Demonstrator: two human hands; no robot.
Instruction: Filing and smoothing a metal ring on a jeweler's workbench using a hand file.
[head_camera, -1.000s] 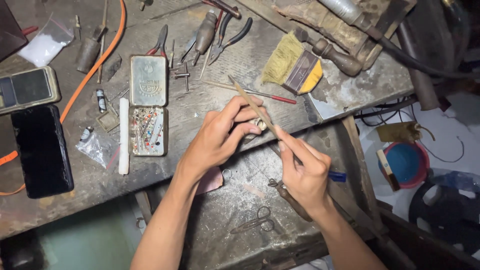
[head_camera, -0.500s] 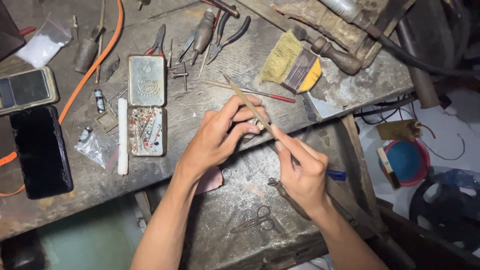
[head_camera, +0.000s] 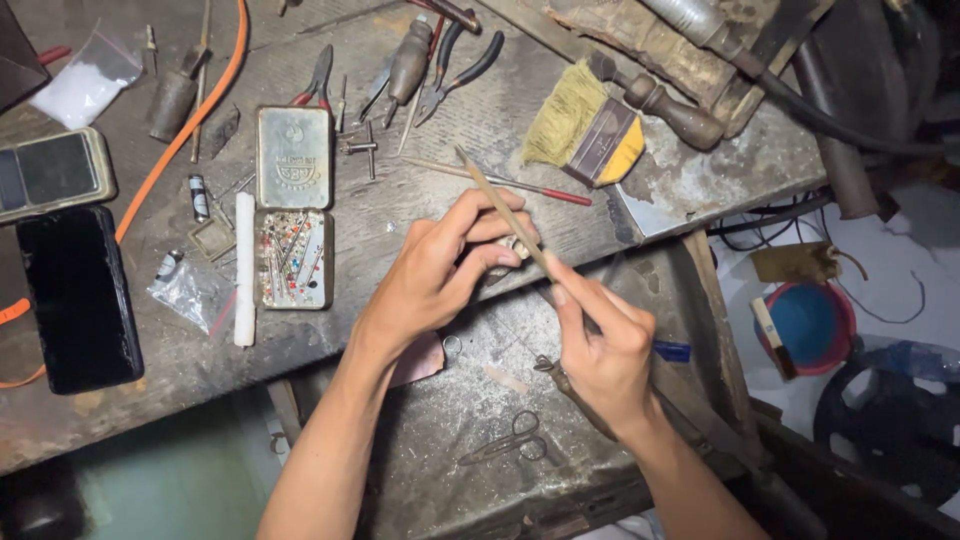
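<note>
My left hand (head_camera: 440, 275) pinches a small metal ring (head_camera: 514, 247) between thumb and fingertips above the worn workbench (head_camera: 420, 200). My right hand (head_camera: 605, 345) grips a thin needle file (head_camera: 500, 212), whose shaft runs up and to the left across the ring. Both hands meet at the bench's front edge, over a lower scratched metal shelf (head_camera: 480, 400).
An open hinged tin of small coloured bits (head_camera: 293, 255) and a white stick (head_camera: 244, 268) lie left of my hands. Pliers (head_camera: 450, 60), a brush (head_camera: 590, 125), a red-tipped rod (head_camera: 500, 182), a black phone (head_camera: 78, 295) and an orange cable (head_camera: 190, 125) are on the bench. Small scissors (head_camera: 505, 440) rest on the shelf.
The file has slid along the ring, its tip shifting slightly up and to the left. Both hands stay in nearly the same place.
</note>
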